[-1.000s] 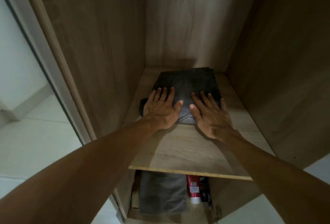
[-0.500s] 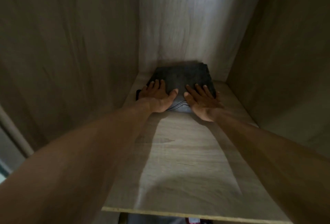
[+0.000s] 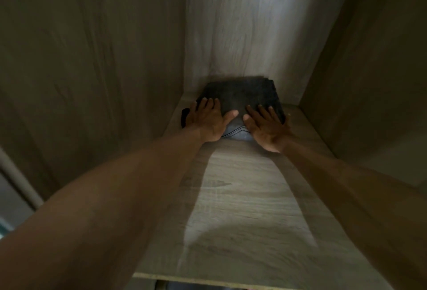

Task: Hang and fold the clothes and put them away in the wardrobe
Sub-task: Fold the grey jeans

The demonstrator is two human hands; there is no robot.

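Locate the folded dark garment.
Head view: the folded dark garment lies at the back of the shelf, left hand and right hand flat on it.

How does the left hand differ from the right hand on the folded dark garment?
The left hand lies on the folded dark garment at its left, the right hand at its right. The left hand's fingers point straight back; the right hand's slant leftward. Both lie flat, fingers straight, thumbs toward each other.

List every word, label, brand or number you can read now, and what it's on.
None can be read.
The folded dark garment, pressed by the left hand and right hand, shows only stitching, no label.
The wardrobe shelf and walls show plain wood grain.
Below the shelf's front edge: too dark to tell.
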